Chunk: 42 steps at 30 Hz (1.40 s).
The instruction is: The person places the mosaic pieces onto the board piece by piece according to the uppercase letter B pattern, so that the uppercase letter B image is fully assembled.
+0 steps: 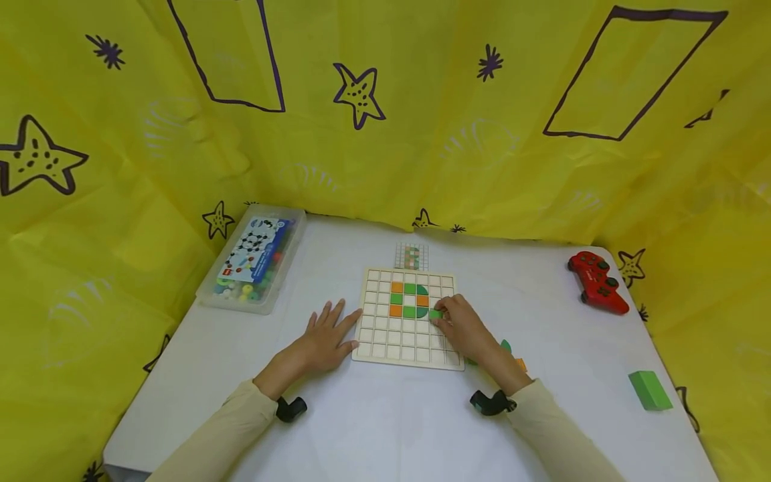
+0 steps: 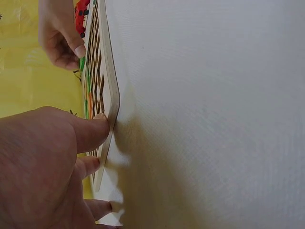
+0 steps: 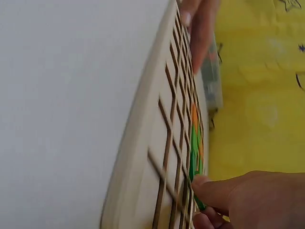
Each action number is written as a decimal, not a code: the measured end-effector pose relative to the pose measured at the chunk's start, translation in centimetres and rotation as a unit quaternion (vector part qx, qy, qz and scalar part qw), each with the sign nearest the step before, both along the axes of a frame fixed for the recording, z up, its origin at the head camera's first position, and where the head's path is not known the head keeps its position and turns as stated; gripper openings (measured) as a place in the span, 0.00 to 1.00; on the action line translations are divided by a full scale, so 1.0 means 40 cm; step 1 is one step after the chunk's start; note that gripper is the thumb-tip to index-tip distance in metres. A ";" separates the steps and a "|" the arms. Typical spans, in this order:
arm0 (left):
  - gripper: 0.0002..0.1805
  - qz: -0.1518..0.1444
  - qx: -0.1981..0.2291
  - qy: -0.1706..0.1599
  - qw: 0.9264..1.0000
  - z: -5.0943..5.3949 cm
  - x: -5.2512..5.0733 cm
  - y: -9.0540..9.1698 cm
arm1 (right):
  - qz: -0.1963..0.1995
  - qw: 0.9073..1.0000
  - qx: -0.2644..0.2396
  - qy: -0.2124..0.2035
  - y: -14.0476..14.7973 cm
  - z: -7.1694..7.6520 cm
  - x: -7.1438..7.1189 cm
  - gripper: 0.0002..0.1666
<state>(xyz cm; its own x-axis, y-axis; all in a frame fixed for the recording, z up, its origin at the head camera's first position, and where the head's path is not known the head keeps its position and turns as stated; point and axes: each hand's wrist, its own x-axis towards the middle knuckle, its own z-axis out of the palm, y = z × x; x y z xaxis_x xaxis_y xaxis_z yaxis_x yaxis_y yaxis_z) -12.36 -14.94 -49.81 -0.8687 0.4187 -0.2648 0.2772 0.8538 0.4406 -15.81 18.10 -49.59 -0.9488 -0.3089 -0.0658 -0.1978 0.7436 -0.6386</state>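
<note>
The board (image 1: 369, 351) lies flat on the table (image 1: 379, 428), between the person's two hands. The right hand (image 1: 466, 330) pinches a green tile (image 1: 436, 314) between thumb and fingertips, the gap between them closed down to the tile. This tile is over the right part of the board, just beside the lower rounded piece (image 1: 421, 312); whether it touches the board I cannot tell. The left hand (image 1: 323, 340) is spread flat with fingers apart and grips nothing; its thumb and a finger touch the board's left edge, while other fingers lie on the table. Set in the board are orange and green squares around a bare wooden cell, with dark green rounded pieces at the two right-hand corners. A small card (image 1: 412, 256) with a similar coloured grid lies just behind the board. Loose green and orange pieces (image 1: 521, 365) lie by the right wrist, partly hidden by it. A clear case (image 1: 286, 258) of coloured balls stands at the left; a red controller (image 1: 596, 281) and a green block (image 1: 650, 390) lie well apart at the right.
</note>
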 end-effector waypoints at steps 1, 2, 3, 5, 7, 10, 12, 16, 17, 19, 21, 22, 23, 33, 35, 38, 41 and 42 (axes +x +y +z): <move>0.36 0.000 0.001 0.001 1.000 0.000 0.000 0.000 | 0.009 1.000 -0.004 0.001 -0.019 0.001 0.003 0.17; 0.35 0.001 0.002 0.002 1.000 0.000 0.000 0.000 | 0.017 1.000 -0.008 0.002 -0.037 0.001 0.007 0.17; 0.35 0.001 0.004 0.004 1.000 0.001 0.001 0.000 | 0.023 1.000 -0.013 0.002 -0.054 0.002 0.009 0.17; 0.35 0.001 0.002 0.004 1.000 0.002 0.001 0.000 | 0.034 0.999 -0.019 0.005 -0.084 0.002 0.014 0.17; 0.35 0.001 0.002 0.005 1.000 0.001 0.001 -0.001 | 0.041 0.999 -0.027 0.008 -0.110 0.001 0.017 0.15; 0.35 0.000 0.002 0.005 1.000 -0.002 0.000 -0.001 | 0.048 0.998 -0.022 0.021 -0.142 -0.003 0.021 0.10; 0.35 0.000 -0.001 0.006 1.000 -0.003 -0.001 -0.001 | 0.055 0.998 -0.009 0.031 -0.159 -0.005 0.024 0.08; 0.35 0.000 -0.007 0.008 1.000 -0.001 -0.003 0.000 | 0.073 0.996 0.011 0.054 -0.181 -0.006 0.035 0.08; 0.35 0.000 -0.007 0.007 1.000 0.001 -0.002 0.000 | 0.075 0.996 0.011 0.056 -0.183 -0.007 0.038 0.09; 0.35 -0.001 -0.008 0.006 1.000 0.001 -0.002 0.000 | 0.078 0.995 0.010 0.063 -0.186 -0.007 0.041 0.09; 0.36 -0.001 -0.006 0.006 1.000 0.002 -0.002 0.000 | 0.077 0.995 0.011 0.065 -0.185 -0.008 0.042 0.09; 0.36 -0.002 -0.008 0.004 1.000 0.002 -0.001 0.000 | 0.078 0.995 0.013 0.067 -0.184 -0.009 0.042 0.09; 0.36 -0.002 -0.008 0.004 1.000 0.002 -0.001 0.000 | 0.078 0.995 0.014 0.067 -0.183 -0.010 0.041 0.09; 0.35 -0.002 -0.009 0.007 1.000 -0.002 -0.001 0.002 | 0.063 0.997 0.001 0.044 -0.125 -0.005 0.037 0.12; 0.35 0.000 -0.007 0.007 1.000 -0.001 -0.001 0.002 | 0.045 0.998 0.005 0.031 -0.101 0.002 0.031 0.13; 0.35 0.000 -0.006 0.008 1.000 -0.002 0.000 0.002 | 0.015 1.000 0.011 0.018 -0.054 0.014 0.016 0.15; 0.35 0.000 -0.006 0.008 1.000 -0.005 -0.001 0.001 | -0.010 1.000 0.023 -0.006 -0.004 0.027 -0.001 0.17; 0.35 0.000 -0.007 0.008 1.000 -0.006 -0.001 0.002 | -0.016 0.999 0.032 -0.016 0.013 0.033 -0.006 0.18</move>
